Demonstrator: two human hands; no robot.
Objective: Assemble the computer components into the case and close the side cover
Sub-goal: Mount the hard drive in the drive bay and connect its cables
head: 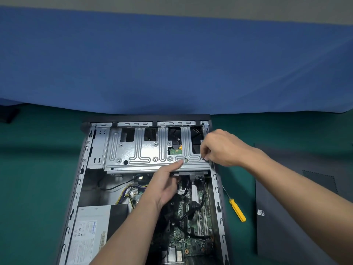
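Note:
The open computer case [76, 188] lies flat on the green mat. A silver drive cage [137, 150] spans its far end, with a hard drive's green board [175, 151] showing through a cutout. My left hand [166, 186] grips the cage's near edge, thumb on top near a screw hole, fingers underneath by the black cables [191, 207]. My right hand [221, 148] pinches the cage's right end at the case wall. The motherboard [191, 241] and the power supply [91, 232] sit in the near half. The dark side cover [296, 217] lies to the right.
A yellow-handled screwdriver [236, 209] lies on the mat between the case and the side cover. A blue cloth [172, 64] hangs behind the case. A dark object [7, 113] sits at the far left edge.

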